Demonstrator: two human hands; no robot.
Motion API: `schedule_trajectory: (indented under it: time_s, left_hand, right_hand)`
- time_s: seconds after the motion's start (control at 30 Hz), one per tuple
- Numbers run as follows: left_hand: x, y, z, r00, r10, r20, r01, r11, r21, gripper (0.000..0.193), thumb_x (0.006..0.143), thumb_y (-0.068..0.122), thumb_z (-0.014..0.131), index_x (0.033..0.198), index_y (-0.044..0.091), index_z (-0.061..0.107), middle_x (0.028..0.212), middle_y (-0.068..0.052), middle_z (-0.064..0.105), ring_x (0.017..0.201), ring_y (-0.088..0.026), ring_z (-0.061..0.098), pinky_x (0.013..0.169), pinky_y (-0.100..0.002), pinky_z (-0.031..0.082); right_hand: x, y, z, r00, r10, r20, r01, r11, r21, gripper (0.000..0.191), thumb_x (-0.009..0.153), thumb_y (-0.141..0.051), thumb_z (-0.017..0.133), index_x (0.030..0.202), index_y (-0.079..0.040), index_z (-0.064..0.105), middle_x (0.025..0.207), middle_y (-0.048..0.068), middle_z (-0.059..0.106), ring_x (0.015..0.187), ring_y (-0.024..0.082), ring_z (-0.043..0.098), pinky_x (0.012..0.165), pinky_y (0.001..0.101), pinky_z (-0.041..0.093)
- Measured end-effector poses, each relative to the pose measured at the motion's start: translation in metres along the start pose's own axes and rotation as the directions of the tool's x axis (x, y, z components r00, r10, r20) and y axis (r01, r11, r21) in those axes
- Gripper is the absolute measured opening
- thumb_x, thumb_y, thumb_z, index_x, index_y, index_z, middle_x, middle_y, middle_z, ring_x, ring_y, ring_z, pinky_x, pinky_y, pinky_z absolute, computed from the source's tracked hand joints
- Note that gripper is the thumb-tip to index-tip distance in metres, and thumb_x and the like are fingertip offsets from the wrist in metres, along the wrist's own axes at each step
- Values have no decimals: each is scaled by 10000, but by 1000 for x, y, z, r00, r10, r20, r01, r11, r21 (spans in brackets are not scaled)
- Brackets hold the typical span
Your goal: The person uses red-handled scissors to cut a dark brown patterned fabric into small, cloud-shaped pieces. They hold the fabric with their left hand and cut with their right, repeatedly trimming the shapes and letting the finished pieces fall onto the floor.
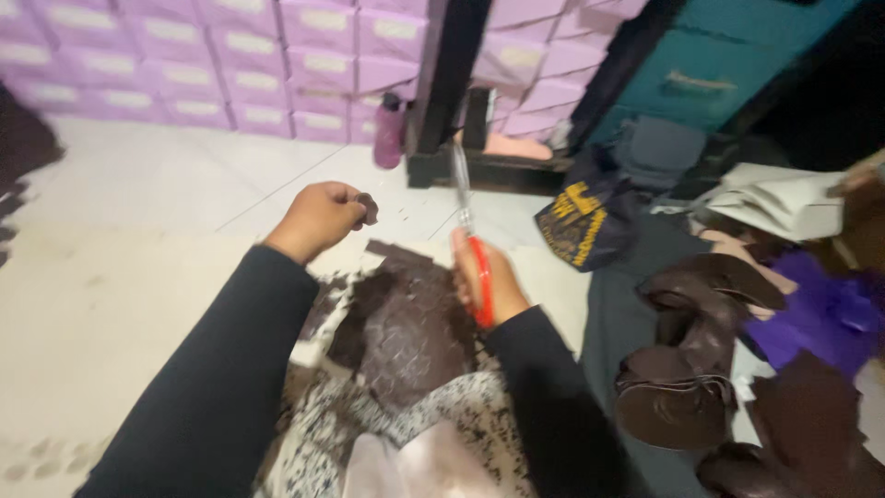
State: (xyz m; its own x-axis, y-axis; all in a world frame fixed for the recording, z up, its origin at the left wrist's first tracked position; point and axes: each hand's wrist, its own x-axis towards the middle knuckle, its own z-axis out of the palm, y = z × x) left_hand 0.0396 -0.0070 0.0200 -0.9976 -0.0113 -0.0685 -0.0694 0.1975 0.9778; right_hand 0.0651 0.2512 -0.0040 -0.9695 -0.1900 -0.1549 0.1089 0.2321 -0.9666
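My left hand is closed around a small dark brown scrap of leather, held out over the white floor. My right hand grips red-handled scissors, their blades pointing up and away. Below and between both hands a large dark brown textured leather sheet lies on my lap, over patterned cloth. Both arms wear black sleeves.
Stacked purple boxes line the back wall. A dark bottle stands by a black post. To the right lie brown leather pieces, purple fabric, a dark printed bag and a teal cabinet.
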Motion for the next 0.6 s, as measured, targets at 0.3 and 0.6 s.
schedule_trajectory:
  time_s: [0.3,0.6]
  left_hand:
    - [5,-38,-54,831,-364,-421,554,471,687,708,810,400,808,1343,-1,572,1372,-223,572,1390,-376,414,1106,-558,322]
    - [28,-66,0,935,-142,-324,321,724,611,583,815,216,774,1327,24,573,1296,-268,608,1213,-422,600,1016,-470,500]
  right_hand:
    - [-5,-7,-9,998,-32,52,28,997,77,536,1016,-558,459,810,-66,519,619,25,480,491,126,472,476,270,439]
    - [5,1,-16,996,-48,-78,50,998,28,427,978,-436,638,819,-50,546,618,52,570,502,153,573,470,298,460]
